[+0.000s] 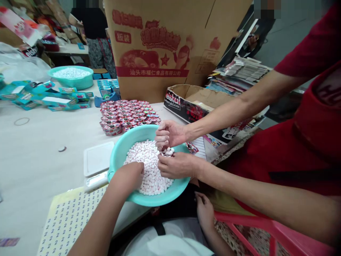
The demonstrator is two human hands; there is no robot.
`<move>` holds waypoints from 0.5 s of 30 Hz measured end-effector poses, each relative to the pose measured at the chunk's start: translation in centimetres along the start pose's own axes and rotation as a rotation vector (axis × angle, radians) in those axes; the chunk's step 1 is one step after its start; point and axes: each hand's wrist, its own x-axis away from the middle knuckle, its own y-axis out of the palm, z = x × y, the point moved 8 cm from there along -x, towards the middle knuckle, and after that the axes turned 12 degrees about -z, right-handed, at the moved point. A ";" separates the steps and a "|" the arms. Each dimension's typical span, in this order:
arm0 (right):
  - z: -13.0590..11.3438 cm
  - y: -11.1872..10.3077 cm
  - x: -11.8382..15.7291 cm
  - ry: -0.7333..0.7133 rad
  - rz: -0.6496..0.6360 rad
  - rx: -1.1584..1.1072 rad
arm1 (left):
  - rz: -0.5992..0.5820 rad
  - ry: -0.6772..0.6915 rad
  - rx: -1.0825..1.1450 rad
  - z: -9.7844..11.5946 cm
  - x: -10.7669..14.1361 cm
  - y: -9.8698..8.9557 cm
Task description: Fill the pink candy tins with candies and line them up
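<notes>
White pellets [153, 185] fill the bottom of a turquoise basin [114, 156] mid-frame, at the edge of the pale counter [53, 138]. Left hand [130, 176] has its fingers in among them; tips are buried, so can't tell if that grip's pinching anything. Right hand [206, 215] is down below the basin, lower centre-right, grip loosely spread.

Someone in a red apron [269, 149] reaches in from the right, both hands over the basin, with a small clump of pellets between them. Just left of the basin there's a white scale [98, 159], then a sheet of printed 2s [66, 217] lower left. Red packs [128, 113] sit right behind it, big carton [165, 39] at upper centre, another basin [85, 83] upper left.
</notes>
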 end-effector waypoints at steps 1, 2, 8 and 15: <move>-0.2 0.0 -0.1 -0.002 0.007 -0.003 | 0.004 -0.001 -0.007 0.0 0.0 0.0; -0.5 0.0 -0.2 -0.009 0.017 -0.012 | 0.005 -0.004 -0.014 0.0 -0.1 0.0; -4.1 0.9 -2.2 -0.087 -0.107 -0.203 | -0.011 -0.029 -0.005 -0.2 -0.3 0.2; -8.5 1.1 -5.5 -0.191 -0.272 -0.267 | -0.012 -0.033 -0.020 -0.3 -0.4 0.2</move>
